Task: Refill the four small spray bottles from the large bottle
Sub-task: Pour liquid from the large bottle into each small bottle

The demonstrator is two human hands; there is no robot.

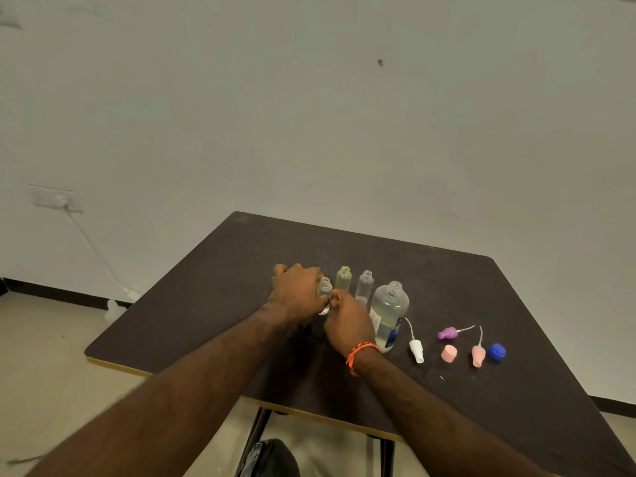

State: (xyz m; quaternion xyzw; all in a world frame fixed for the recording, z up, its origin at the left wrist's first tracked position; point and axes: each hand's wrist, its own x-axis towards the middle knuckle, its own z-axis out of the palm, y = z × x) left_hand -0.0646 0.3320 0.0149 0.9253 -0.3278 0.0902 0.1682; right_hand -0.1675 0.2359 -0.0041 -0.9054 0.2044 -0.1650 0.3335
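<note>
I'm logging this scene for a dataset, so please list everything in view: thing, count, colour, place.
table: one, dark brown, centre.
small spray bottles: three seen clearly, clear or yellowish, uncapped, standing in a row; a fourth may be hidden behind the left hand.
large bottle: one, clear, uncapped, right of the row.
spray heads: one white, one purple, one pink, lying right of the large bottle.
pink cap: one, beside them.
blue cap: one, farthest right.
wall socket: one, white, with cable, left wall.
left hand: grips the nearest small bottle.
right hand: orange wristband, fingers at that bottle.

Both forearms are bare, no sleeves; an orange braided wristband (362,356) circles the right wrist.
</note>
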